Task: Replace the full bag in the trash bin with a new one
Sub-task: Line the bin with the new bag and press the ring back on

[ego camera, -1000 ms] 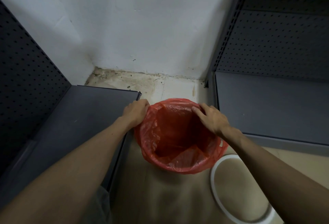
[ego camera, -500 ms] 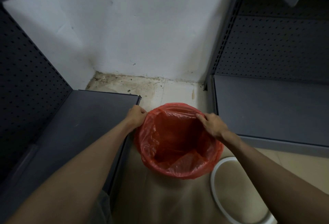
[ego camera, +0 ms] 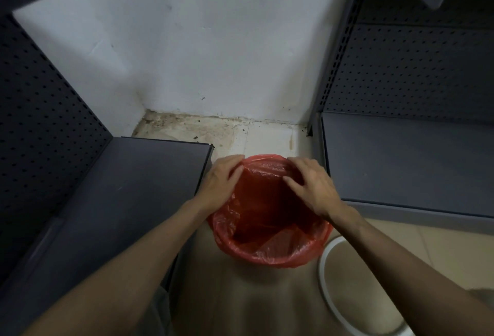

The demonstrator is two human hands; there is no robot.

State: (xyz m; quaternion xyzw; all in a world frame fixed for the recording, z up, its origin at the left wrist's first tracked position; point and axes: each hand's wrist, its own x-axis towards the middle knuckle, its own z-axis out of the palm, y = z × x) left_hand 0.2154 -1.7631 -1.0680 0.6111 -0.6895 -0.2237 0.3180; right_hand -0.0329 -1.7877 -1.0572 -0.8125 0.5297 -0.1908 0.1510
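Note:
A red plastic bag lines a round trash bin on the floor between two shelf units; the bag's edge is folded over the bin's rim, hiding the bin itself. The bag's inside looks empty. My left hand rests on the rim's far-left side, fingers on the plastic. My right hand lies over the far-right side of the rim, fingers spread and pressing the bag near the far edge.
A white ring lies on the floor right of the bin. Dark grey shelves stand close on the left and right. A white wall and a stained floor corner lie behind the bin.
Both hands have slid along the rim toward its far edge and closer together. The view has shifted slightly, so the bin sits lower in the frame.

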